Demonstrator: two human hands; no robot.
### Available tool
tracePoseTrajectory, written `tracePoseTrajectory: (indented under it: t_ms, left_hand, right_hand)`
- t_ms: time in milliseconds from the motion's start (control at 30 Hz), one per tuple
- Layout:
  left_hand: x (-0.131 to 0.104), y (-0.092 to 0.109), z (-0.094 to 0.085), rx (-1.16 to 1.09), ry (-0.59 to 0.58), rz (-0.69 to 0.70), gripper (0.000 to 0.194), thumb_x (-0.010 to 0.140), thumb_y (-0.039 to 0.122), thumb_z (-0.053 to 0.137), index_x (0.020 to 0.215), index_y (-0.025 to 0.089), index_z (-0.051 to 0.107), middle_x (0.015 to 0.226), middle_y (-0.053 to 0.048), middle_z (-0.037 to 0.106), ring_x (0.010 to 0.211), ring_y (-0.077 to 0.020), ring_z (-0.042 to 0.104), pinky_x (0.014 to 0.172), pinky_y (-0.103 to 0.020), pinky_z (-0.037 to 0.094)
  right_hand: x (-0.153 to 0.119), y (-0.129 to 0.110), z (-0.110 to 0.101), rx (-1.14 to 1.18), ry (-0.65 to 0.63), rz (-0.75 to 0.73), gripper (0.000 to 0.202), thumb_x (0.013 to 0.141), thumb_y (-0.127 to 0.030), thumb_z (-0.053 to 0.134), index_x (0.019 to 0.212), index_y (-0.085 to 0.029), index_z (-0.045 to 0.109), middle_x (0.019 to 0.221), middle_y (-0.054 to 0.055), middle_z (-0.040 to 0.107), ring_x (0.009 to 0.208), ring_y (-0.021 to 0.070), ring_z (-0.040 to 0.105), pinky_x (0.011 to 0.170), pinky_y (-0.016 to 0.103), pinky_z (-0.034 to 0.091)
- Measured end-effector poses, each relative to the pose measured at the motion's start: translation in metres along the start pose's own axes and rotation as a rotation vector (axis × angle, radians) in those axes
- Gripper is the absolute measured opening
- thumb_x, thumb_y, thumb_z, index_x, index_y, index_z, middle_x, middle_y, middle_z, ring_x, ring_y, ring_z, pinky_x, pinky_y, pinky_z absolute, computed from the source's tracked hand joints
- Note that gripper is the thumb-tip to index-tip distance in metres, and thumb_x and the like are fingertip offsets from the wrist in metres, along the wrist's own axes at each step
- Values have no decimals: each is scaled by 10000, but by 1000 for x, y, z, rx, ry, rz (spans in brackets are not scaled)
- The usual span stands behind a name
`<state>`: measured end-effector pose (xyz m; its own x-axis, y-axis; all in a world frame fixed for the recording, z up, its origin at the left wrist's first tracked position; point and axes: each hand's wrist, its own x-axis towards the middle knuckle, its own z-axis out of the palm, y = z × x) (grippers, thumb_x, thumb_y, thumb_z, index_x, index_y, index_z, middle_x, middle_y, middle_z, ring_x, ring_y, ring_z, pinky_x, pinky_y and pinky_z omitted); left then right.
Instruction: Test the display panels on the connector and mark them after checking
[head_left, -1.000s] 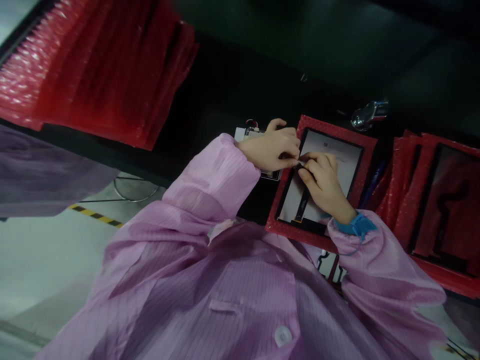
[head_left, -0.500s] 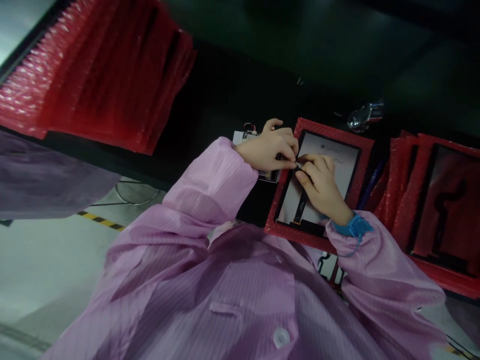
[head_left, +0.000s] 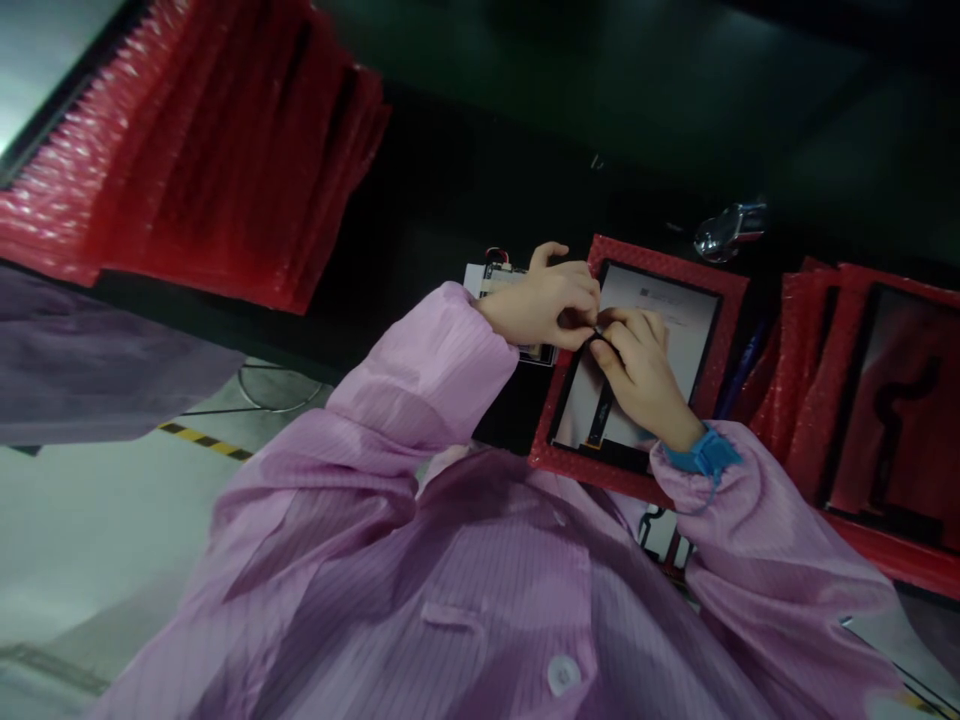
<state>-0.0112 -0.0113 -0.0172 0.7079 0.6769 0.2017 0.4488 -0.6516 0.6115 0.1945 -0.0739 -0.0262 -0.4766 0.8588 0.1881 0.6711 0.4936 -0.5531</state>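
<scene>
A flat display panel (head_left: 684, 345) with a grey-white back and black edges lies on a red bubble-wrap sleeve (head_left: 547, 425). From its near edge rises a black ribbon cable (head_left: 602, 408). My right hand (head_left: 636, 365) pinches the cable's free end over the panel. Fingertips of my left hand (head_left: 551, 298) are closed at the same spot, meeting the right fingertips; what they grip is too small to make out. Partly hidden under my left hand and wrist is a circuit board (head_left: 493, 278) with red and black wires.
Red bubble-wrap sleeves (head_left: 225, 150) are piled at the left. More sleeves (head_left: 814, 370), one with a panel inside, lie at the right beside a blue pen (head_left: 742, 372). A crumpled shiny clear item (head_left: 727, 232) lies beyond the panel on the dark table (head_left: 450, 180).
Both hands stay at the ribbon cable's end, with only slight finger movement. The left fingertips have shifted a little. The view has moved slightly.
</scene>
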Motion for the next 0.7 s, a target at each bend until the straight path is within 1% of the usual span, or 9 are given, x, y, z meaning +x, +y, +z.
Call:
tracePoseTrajectory:
  t_ms: [133, 233, 300, 367, 433, 467, 533, 600, 700]
  left_hand:
    - [2, -2, 2, 19, -9, 6, 138, 830, 280, 640, 727, 210, 699, 862, 4, 727, 998, -214, 630, 1171, -568, 153]
    - [-1, 2, -4, 60, 33, -9, 175, 883, 373, 649, 838, 223, 728, 1033, -29, 730, 1115, -253, 609, 1187, -604, 121]
    - [-12, 10, -8, 107, 171, -97, 271, 939, 464, 599, 1009, 232, 720, 1232, -71, 678, 1237, -287, 553, 1197, -599, 150]
    - [-31, 20, -5, 158, 379, -276, 376, 1007, 499, 471, 1191, 224, 650, 1388, -115, 587, 1344, -304, 476, 1199, -565, 224]
    - [-54, 26, 6, 203, 560, -490, 447, 1040, 498, 365, 1317, 204, 557, 1467, -154, 518, 1417, -310, 409, 1198, -544, 274]
    - [-65, 28, 14, 221, 585, -571, 510, 1028, 537, 372, 1379, 192, 504, 1503, -175, 481, 1446, -316, 383, 1203, -542, 279]
    - [-84, 27, 31, 247, 515, -680, 714, 971, 650, 421, 1482, 152, 393, 1581, -222, 381, 1515, -356, 288, 1218, -569, 254]
    - [-95, 24, 43, 270, 410, -729, 867, 927, 716, 446, 1542, 120, 309, 1632, -249, 292, 1553, -383, 199, 1234, -605, 194]
    - [-100, 21, 46, 296, 322, -733, 940, 924, 732, 427, 1581, 88, 231, 1652, -253, 247, 1567, -380, 154, 1243, -624, 138]
  right_hand:
    - [-1, 0, 2, -4, 9, 3, 299, 1038, -419, 390, 900, -220, 566, 1174, 90, 623, 1128, 264, 476, 956, 452, 371]
    - [-1, 1, 2, 10, 17, 8, 310, 1041, -428, 375, 908, -220, 564, 1179, 91, 627, 1125, 265, 485, 973, 457, 367]
    - [-1, 1, 1, 31, 24, 14, 327, 1040, -454, 369, 902, -221, 553, 1180, 93, 631, 1134, 270, 493, 986, 466, 363]
    - [-1, 0, 0, 58, 20, 24, 348, 1036, -490, 362, 904, -224, 543, 1186, 92, 633, 1137, 274, 501, 1003, 475, 357]
    - [-2, -1, -2, 87, 6, 35, 372, 1028, -534, 350, 943, -230, 545, 1201, 91, 630, 1136, 276, 506, 1017, 480, 354]
    - [-3, -2, -3, 101, 0, 39, 385, 1023, -556, 344, 980, -232, 547, 1204, 91, 628, 1133, 276, 508, 1023, 483, 354]
    - [-4, -2, -4, 127, 4, 46, 419, 1011, -593, 343, 1083, -232, 542, 1212, 96, 619, 1135, 279, 508, 1032, 488, 354]
    - [-5, -1, -4, 148, 18, 44, 457, 1002, -608, 355, 1186, -225, 522, 1228, 106, 606, 1140, 281, 508, 1042, 491, 356]
    - [-6, 1, -5, 182, 40, 27, 450, 1012, -565, 370, 1263, -215, 499, 1257, 117, 584, 1182, 278, 497, 1065, 484, 356]
